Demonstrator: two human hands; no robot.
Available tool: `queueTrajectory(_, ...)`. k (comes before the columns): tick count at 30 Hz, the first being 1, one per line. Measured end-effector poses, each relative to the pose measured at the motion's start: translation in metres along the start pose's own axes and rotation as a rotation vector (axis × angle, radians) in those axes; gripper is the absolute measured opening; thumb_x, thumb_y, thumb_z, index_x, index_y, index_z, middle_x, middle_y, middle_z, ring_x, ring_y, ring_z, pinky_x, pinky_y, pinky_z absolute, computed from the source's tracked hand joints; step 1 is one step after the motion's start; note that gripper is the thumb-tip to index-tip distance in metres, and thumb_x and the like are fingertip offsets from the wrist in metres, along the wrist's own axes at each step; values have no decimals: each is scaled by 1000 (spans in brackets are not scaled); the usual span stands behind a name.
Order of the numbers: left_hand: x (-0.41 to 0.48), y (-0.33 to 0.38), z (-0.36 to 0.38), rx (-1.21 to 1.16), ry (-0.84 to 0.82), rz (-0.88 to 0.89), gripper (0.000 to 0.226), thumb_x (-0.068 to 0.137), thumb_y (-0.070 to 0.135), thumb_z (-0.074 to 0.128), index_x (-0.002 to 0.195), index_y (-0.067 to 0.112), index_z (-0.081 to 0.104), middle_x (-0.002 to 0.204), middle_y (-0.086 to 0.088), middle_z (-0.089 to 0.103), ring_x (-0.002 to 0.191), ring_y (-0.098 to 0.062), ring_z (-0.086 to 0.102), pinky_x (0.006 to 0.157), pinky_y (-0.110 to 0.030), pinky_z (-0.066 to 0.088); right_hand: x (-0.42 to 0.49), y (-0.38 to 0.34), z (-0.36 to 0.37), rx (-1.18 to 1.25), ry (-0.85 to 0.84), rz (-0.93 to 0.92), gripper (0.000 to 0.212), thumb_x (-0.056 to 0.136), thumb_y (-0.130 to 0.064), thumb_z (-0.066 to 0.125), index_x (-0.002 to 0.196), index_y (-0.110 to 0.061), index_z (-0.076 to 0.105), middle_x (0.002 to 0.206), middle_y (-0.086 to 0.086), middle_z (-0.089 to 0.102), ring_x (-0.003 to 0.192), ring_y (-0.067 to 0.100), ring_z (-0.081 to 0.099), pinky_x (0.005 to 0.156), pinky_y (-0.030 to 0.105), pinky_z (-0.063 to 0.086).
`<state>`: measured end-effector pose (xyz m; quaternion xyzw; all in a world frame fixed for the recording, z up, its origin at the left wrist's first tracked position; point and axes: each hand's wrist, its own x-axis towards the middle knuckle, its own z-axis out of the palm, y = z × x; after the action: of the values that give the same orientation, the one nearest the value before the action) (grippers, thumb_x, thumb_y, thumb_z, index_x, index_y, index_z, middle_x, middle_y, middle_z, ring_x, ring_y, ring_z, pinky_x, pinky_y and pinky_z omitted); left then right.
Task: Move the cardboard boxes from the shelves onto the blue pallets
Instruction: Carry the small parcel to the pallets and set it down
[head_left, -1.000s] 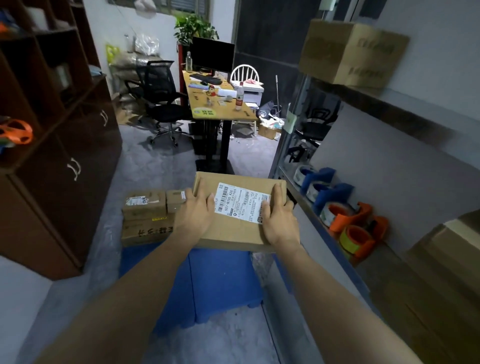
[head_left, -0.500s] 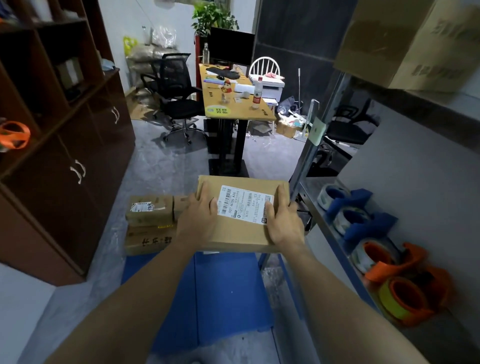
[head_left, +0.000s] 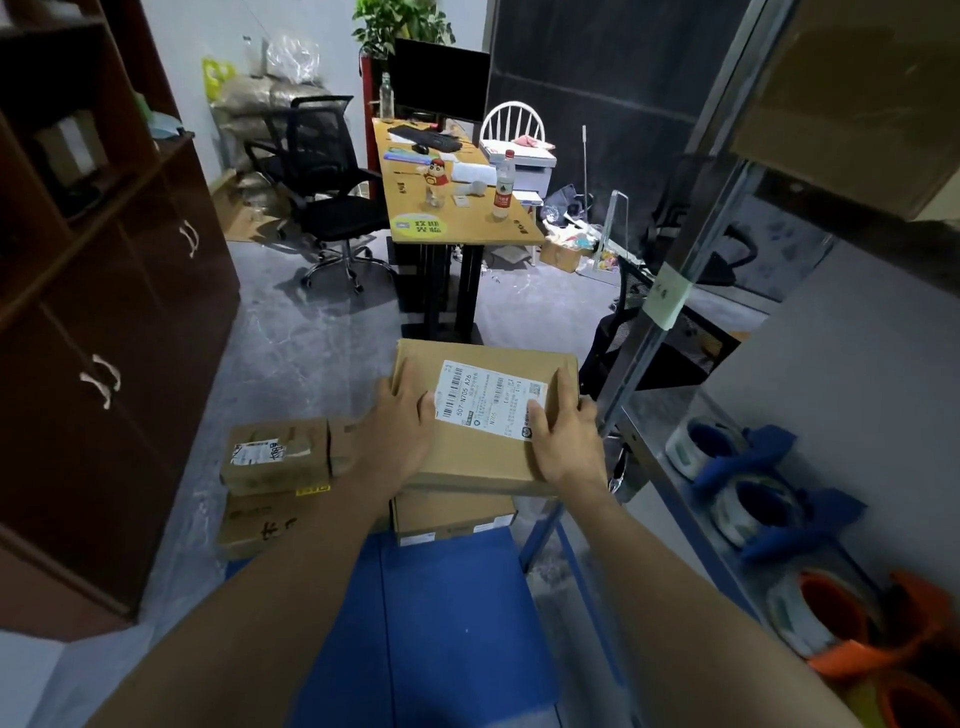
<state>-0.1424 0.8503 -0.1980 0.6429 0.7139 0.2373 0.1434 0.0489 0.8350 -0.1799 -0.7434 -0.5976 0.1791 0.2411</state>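
While both arms reach forward over the pallet (head_left: 441, 623), I read the left hand (head_left: 400, 436) and the right hand (head_left: 563, 447) as grasping the box (head_left: 480, 454) by its two sides. Each thumb lies on the top face and the fingers curl round the side edges. The right thumb rests on the corner of the white label (head_left: 491, 397). The box is held level, label up, above the far end of the pallet. Directly under it a lower box (head_left: 452, 519) sits on the pallet; I cannot tell whether the two touch. Just left of them is a stack (head_left: 270, 483) of smaller boxes. On the right, a metal shelf (head_left: 649, 421) carries orange tape dispensers (head_left: 852, 623) nearer me and blue ones (head_left: 748, 467) beyond. A big box (head_left: 857, 93) sits on the shelf level above. A dark cabinet (head_left: 104, 338) lines the left wall. Farther off stands a desk (head_left: 457, 218) with a bottle (head_left: 503, 184) and a monitor (head_left: 441, 78), and a black chair (head_left: 327, 176) is beside it.
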Motion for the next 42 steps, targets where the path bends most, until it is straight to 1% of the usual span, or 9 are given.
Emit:
queueTrajectory(6,25,3,12,-3,-48,20,51,104,35,24,151,18,15,148,-14,25,114,-32,51,88,-38,41,37,6,12,4,-24,7,59,103,-43,35,154,-34,7,148,15,29,118,38,52,96,47,43)
queueTrajectory(10,48,7,28,23,-47,-25,52,104,35,22,153,20,14,154,-15,18,122,-33,47,97,-40,39,72,9,26,-116,-36,-8,57,105,-42,27,155,-29,3,147,17,27,115,38,52,89,46,45)
queueTrajectory(14,83,7,58,-15,-55,-46,53,104,37,22,153,21,13,155,-17,17,119,-34,50,97,-44,45,113,22,43,-193,-60,-33,57,105,-41,22,155,-24,0,143,19,28,111,39,53,84,45,46)
queueTrajectory(19,128,18,97,0,-47,-131,54,105,34,23,154,23,4,153,-15,20,120,-30,49,95,-38,41,179,42,65,-234,-108,-59,57,105,-42,22,155,-25,2,135,16,37,107,34,56,84,41,45)
queueTrajectory(24,174,9,146,-40,-60,-197,55,104,38,21,154,20,4,155,-15,16,120,-29,49,95,-37,41,240,62,99,-256,-146,-75,57,104,-45,21,155,-26,2,139,14,35,111,32,55,87,41,46)
queueTrajectory(28,206,-7,184,-49,-60,-212,56,104,38,22,154,22,3,156,-15,15,122,-30,47,97,-40,41,277,80,137,-231,-146,-80,56,104,-44,23,155,-25,6,138,15,36,108,34,56,86,42,45)
queueTrajectory(32,227,-29,227,-48,-36,-219,54,104,38,24,154,22,8,150,-15,25,114,-29,52,91,-39,43,306,98,177,-231,-139,-76,54,104,-42,26,153,-24,12,134,16,39,106,36,56,84,42,42)
queueTrajectory(37,247,-71,292,-84,-70,-211,55,104,37,26,153,19,12,149,-16,26,109,-27,55,89,-37,45,337,131,238,-272,-153,-68,55,103,-43,27,153,-27,11,134,15,39,106,36,55,84,42,44)
queueTrajectory(42,271,-110,361,-96,-79,-184,53,103,38,26,152,21,15,147,-16,28,110,-29,53,93,-42,46,358,170,302,-260,-146,-21,55,103,-43,27,154,-27,11,139,16,36,111,37,53,84,43,42)
